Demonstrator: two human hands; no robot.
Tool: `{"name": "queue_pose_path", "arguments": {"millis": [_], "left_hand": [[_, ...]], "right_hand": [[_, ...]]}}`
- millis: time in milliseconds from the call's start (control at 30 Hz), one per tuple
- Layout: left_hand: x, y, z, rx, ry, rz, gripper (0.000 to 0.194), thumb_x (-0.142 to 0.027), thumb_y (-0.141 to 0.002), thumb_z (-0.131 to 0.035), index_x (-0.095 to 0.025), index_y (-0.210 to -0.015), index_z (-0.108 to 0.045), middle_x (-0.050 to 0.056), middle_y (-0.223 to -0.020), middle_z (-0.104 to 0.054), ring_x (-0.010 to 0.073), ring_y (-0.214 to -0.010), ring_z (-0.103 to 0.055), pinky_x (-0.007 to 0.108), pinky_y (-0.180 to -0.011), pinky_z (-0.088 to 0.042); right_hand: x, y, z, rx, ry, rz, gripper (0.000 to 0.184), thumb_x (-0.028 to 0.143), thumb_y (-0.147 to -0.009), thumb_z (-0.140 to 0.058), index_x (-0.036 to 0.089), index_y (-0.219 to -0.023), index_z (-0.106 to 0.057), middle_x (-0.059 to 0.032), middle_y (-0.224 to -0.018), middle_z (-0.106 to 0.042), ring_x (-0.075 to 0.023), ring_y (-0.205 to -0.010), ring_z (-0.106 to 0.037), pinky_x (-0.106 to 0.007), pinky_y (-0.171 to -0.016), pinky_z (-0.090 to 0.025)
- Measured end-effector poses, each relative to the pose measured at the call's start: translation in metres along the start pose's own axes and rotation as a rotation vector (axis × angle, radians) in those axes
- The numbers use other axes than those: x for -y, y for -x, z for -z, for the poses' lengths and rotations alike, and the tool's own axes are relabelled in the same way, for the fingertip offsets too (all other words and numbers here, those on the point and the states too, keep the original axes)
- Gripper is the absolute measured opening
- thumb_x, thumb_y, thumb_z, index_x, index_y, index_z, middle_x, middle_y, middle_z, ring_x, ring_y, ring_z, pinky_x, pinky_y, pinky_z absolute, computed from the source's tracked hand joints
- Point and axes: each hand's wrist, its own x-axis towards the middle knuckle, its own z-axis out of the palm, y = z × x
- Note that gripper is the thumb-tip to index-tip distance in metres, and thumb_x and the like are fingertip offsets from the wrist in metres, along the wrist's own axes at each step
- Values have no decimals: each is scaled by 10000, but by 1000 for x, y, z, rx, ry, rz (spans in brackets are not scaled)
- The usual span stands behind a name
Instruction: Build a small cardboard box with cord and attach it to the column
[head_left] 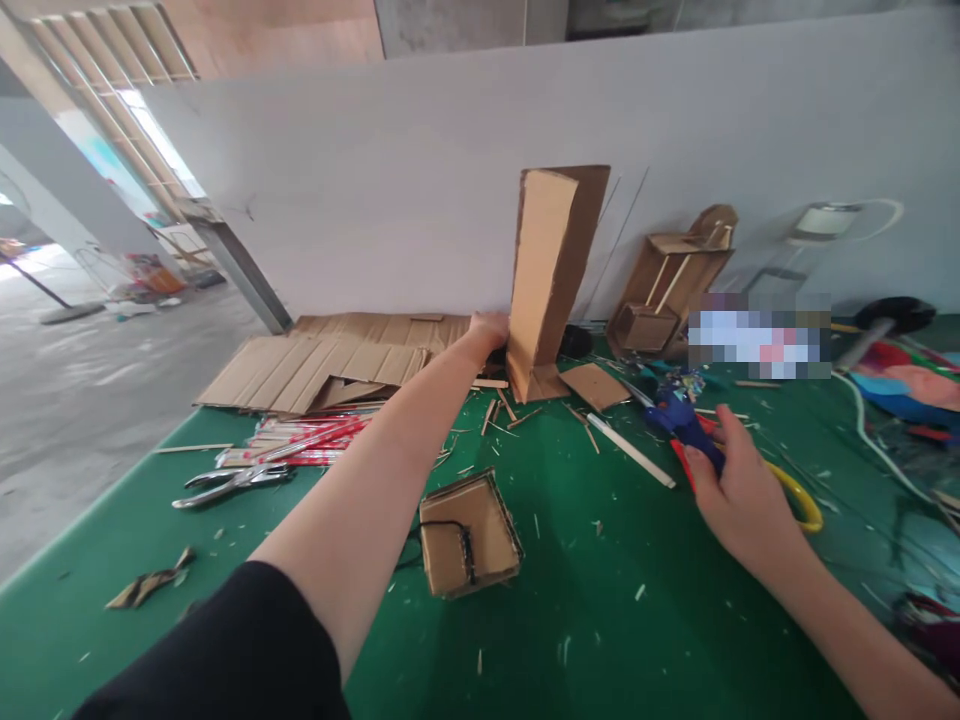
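My right hand [739, 485] is closed round the handle of a blue glue gun [686, 420], whose nozzle points left over the table. Red and yellow handles show beside and under that hand. Stretched far forward, my left hand [491, 328] is at the left side of a tall folded cardboard piece [544, 270] that stands upright. Its fingers are mostly hidden, so its grip is unclear. In front of me lies a small open cardboard box [472, 535] with a black cord across it.
Flat cardboard sheets [315, 365], red-and-white packets [307, 440] and metal pliers [236, 483] lie at left. A cardboard model [667, 280] leans at the back wall [390, 190]. A white craft knife or stick [630, 450] and wood scraps litter the green table [570, 600].
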Motion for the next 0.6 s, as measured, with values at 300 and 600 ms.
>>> {"name": "queue_pose_path", "arguments": {"millis": [300,600], "left_hand": [[6,-1,-11,-118,-41,-26,341,-335,-920,-566,-154,-1208,-551,95,-1215,-577,220,-1041,-599,430,-877,-519],[4,-7,-14,-85,-21,-22,353,-341,-918,-568,-153,-1216,-545,98,-1211,-577,220,-1033,-601,432,-863,-525]], "right_hand": [[1,-1,1,-23,-27,47,620,387,-934,-370,47,-1446,-294,-250,-1340,-516,-371,-1246,-511,-534,-978,-462],[8,1,9,9,-85,-57,664,421,-926,-377,57,-1470,-266,-241,-1260,-588,-350,-1104,-618,-468,-858,-527]]}}
